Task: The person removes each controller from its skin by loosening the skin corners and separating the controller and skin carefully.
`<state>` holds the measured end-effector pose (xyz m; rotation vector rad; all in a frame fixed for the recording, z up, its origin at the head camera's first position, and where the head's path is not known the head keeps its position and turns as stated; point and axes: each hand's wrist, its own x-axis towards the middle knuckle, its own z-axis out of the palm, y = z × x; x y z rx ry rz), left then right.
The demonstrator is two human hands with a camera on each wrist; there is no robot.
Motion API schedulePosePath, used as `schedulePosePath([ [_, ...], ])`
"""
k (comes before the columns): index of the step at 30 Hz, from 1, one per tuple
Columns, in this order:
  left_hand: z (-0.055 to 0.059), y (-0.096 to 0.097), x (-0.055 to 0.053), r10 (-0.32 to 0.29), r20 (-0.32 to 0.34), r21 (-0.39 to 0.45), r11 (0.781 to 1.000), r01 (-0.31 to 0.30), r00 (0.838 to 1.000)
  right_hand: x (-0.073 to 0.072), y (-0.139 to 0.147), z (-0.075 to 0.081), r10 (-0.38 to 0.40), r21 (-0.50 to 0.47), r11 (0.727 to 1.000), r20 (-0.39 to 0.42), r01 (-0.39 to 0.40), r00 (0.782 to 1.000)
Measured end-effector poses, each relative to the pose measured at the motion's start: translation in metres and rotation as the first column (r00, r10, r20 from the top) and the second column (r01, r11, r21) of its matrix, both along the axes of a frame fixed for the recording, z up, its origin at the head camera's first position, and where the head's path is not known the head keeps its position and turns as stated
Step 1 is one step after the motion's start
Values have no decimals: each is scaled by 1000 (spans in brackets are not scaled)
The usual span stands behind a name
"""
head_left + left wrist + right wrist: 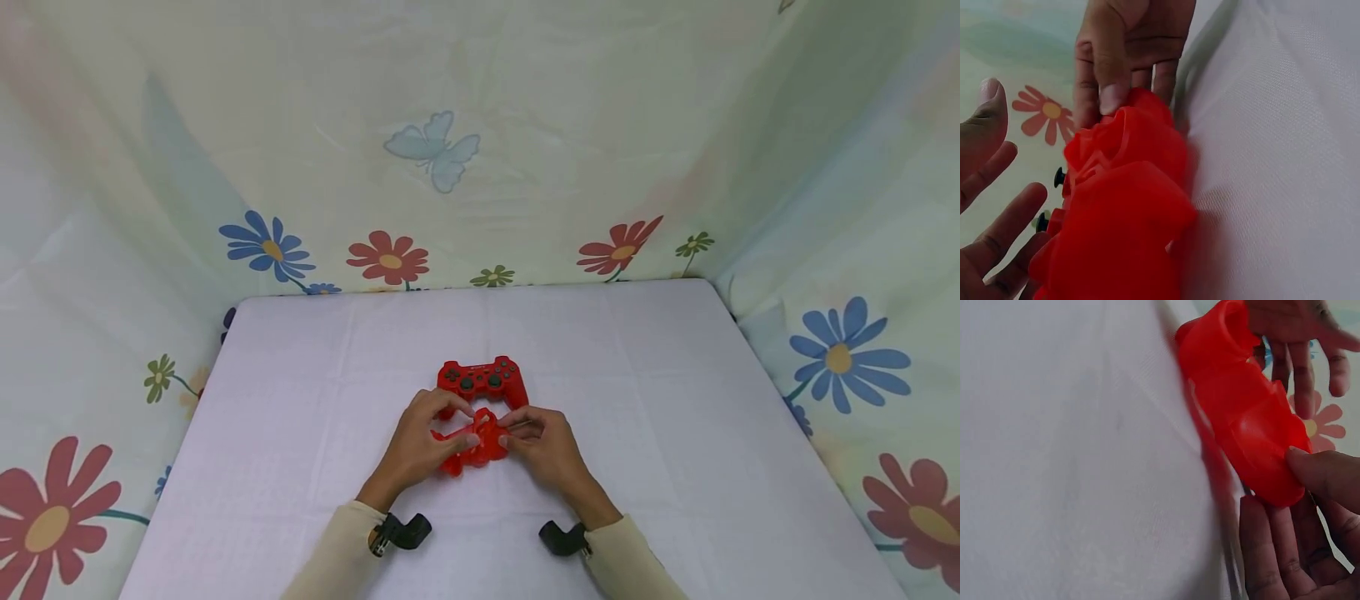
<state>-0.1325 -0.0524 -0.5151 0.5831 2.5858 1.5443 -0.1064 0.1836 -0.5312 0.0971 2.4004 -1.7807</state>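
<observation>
A soft red controller cover [489,437], crumpled in shape, sits near the table's front in the head view. My right hand [551,446] pinches its right end between thumb and fingers, as the right wrist view of the cover [1254,437] confirms. At the other side, my left hand [414,442] is held with thumb and fingers spread around the cover; in the left wrist view these fingers [1007,231] stand apart from it. Just behind lies a red game controller [513,385] with dark thumbsticks, its lower part partly hidden by the hands and cover.
A white cloth covers the table [637,375]. Flower-printed curtains [525,167] hang behind it and along both sides. Each wrist carries a small black camera [408,531].
</observation>
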Motion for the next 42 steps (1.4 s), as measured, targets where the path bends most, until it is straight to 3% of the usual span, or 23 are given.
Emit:
schedulePosePath([
  [6, 3, 11, -6, -25, -5, -35, 999, 25, 1000, 3, 3, 6, 25, -141, 990, 21, -22, 999],
  [13, 8, 25, -9, -19, -5, -57, 998, 19, 1000, 6, 5, 10, 75, -352, 934, 35, -58, 997],
  [21, 8, 26, -9, 33, 17, 57, 998, -34, 999, 9, 9, 6, 36, -362, 932, 33, -21, 999],
  [28, 9, 24, -10, 85, 61, 223, 970, -97, 994, 13, 12, 4, -3, -382, 924, 43, 20, 999],
  [37, 10, 29, -10, 108, 66, 237, 964, -121, 992, 17, 14, 2, -17, -328, 944, 90, 46, 996],
  [42, 10, 33, -8, 84, 91, 268, 958, -106, 992, 15, 11, 0, -28, -364, 928, 137, 76, 990],
])
